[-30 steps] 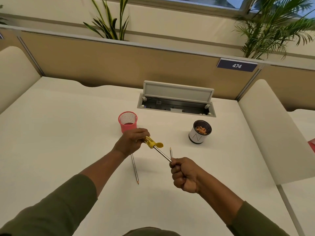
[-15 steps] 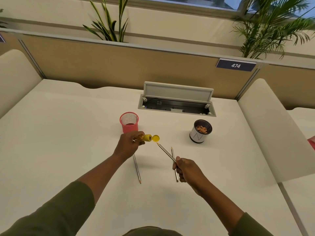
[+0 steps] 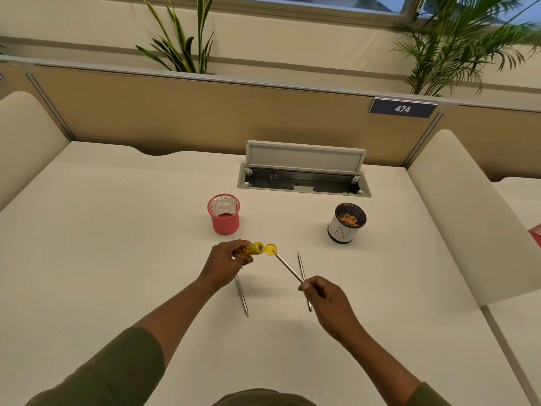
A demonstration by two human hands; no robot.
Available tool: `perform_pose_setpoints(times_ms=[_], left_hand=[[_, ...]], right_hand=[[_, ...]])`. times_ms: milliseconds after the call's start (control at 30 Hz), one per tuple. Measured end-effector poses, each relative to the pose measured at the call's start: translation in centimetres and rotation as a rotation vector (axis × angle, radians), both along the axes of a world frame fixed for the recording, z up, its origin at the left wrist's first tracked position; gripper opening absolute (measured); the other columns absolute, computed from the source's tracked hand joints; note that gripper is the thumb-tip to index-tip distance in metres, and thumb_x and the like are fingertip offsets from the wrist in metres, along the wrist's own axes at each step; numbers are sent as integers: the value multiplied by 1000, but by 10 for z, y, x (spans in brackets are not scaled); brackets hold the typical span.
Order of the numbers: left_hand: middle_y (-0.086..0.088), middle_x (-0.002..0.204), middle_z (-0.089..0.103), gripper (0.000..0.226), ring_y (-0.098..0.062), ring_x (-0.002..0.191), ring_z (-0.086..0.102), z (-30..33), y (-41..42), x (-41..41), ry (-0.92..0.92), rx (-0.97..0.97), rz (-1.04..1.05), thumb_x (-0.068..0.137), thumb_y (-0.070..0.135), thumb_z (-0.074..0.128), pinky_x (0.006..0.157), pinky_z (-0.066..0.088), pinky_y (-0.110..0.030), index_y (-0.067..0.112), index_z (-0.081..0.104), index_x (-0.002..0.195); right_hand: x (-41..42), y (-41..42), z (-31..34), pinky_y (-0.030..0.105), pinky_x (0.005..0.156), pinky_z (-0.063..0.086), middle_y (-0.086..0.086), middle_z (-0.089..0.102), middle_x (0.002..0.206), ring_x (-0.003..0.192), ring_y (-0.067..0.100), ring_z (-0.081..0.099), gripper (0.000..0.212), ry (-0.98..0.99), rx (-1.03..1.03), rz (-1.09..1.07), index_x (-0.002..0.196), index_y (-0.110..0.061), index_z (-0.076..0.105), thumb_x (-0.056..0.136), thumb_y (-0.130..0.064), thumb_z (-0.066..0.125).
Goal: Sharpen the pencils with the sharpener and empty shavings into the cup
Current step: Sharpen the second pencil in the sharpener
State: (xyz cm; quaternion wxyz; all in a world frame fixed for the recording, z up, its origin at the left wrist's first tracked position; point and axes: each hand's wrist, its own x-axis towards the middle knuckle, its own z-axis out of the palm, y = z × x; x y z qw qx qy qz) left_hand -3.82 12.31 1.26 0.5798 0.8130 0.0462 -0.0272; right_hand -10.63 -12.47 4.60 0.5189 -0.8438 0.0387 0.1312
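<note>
Nearest on the cream desk (image 3: 117, 259), the right hand (image 3: 325, 300) pinches the blunt end of a silver pencil (image 3: 288, 268) between thumb and fingers, the shaft slanting up and away so its tip meets the flipped-open lid of the yellow sharpener (image 3: 257, 249). The left hand (image 3: 227, 265) grips that sharpener, fingers curled round its body, lifted off the desk. Under the left hand a second pencil (image 3: 242, 300) lies flat, point toward the person. Another pencil (image 3: 303, 276) lies just right of the sharpener, crossed in view by the held pencil and partly hidden by the right hand. Beyond the sharpener and just left of it stands a pink mesh pot (image 3: 224, 213). Farther right of the sharpener, well apart, stands the white cup (image 3: 344, 228) with a dark rim, shavings heaped inside. Behind both, an open cable hatch (image 3: 304, 177) is sunk into the desk, its lid raised. Farthest is a tan partition (image 3: 175, 112) carrying a plate marked 474 (image 3: 402, 108), with plants (image 3: 181, 39) above it.
</note>
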Motion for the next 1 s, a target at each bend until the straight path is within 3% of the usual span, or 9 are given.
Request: perform_pose_setpoints(times_ms=[133,200,367,533,633,767,867,933,1000], left_hand=[[-4,84,70,48,-32,84,69,-3,5,1,1,24,-32,75,-12,64,81,57,-43,35,69,83],[-3,84,71,42,-28,82,70,-3,7,2,-9,59,-63,75,-10,65,82,57,-45,30,70,86],[0,81,71,32,-18,78,71,0,8,5,5,96,-92,77,-8,64,80,57,-37,16,71,97],[-4,87,70,35,-12,73,70,9,7,8,-21,108,-108,77,-13,62,73,57,-25,17,71,92],[-5,90,67,35,-17,76,70,11,8,11,-41,126,-146,78,-14,61,75,59,-29,17,71,91],[-6,90,66,26,-7,72,69,16,10,16,-76,261,-251,83,-9,60,67,55,-17,9,70,99],[-3,89,65,25,-3,72,69,23,7,20,-71,285,-278,84,-7,61,64,52,-13,8,70,101],[1,87,65,26,-6,72,69,24,6,23,-62,311,-297,83,-7,61,64,51,-13,9,70,101],[5,86,64,27,-5,73,68,24,7,25,-46,326,-303,83,-7,59,64,51,-12,9,70,102]], right_hand=[[4,4,-1,25,61,42,-11,57,64,59,8,48,14,-26,-19,-18,80,-31,65,92,-30,58],[7,6,0,28,61,44,-12,57,63,58,7,48,14,-43,-28,-19,79,-31,65,92,-30,59],[11,9,6,26,61,45,-10,60,64,58,8,52,13,-89,-76,15,78,-31,65,90,-30,61],[17,9,11,20,65,45,-9,64,74,71,6,58,11,-168,-198,58,82,-27,67,91,-29,60],[22,6,14,19,68,44,-8,64,81,78,6,57,10,-238,-289,104,88,-26,69,91,-30,61],[32,0,13,19,61,40,-5,54,75,68,9,52,14,-446,-431,179,99,-25,74,89,-29,65],[33,-7,11,16,62,41,-4,52,80,69,11,54,21,-619,-461,244,107,-16,70,88,-21,65],[33,-10,14,21,66,46,0,54,86,74,16,56,17,-737,-527,324,104,-10,63,88,-14,59],[36,-15,17,29,59,48,2,51,84,69,19,51,11,-863,-636,428,97,-9,59,93,-15,51]])
